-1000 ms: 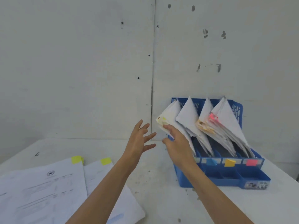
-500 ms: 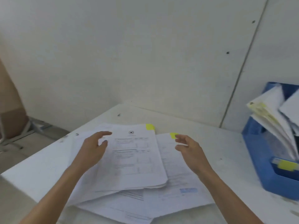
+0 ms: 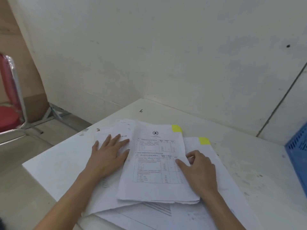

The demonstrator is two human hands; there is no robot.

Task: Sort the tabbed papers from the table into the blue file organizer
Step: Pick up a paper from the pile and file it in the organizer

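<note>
Lying directly in front of the person, between the two hands, the top packet [image 3: 156, 165] is a thick set of printed white pages with a star emblem at its head. Its long axis runs away from the person toward the wall, leaning slightly right, and its yellow tab [image 3: 177, 128] sticks out at the far right corner.

The right hand [image 3: 197, 168] grasps the packet's right edge, thumb lying on the top page and fingers curled at the edge, seemingly tucked beneath it. The left hand [image 3: 108, 155] lies flat with straight fingers on the loose sheets [image 3: 157, 213] just left of the packet, its fingertips touching the packet's left edge and holding nothing.

A second tabbed paper [image 3: 226, 176] lies under and to the right of the packet. Well apart to the right, the blue file organizer [image 3: 297, 151] shows only a corner at the picture's edge. The right hand is the nearer one to it, so a lift and carry to the right looks likely.

Everything rests on a white, lightly speckled counter [image 3: 257, 160] pushed against a pale wall [image 3: 149, 55]. A red chair [image 3: 8, 100] with a metal frame stands on the floor [image 3: 25, 155] at far left.
</note>
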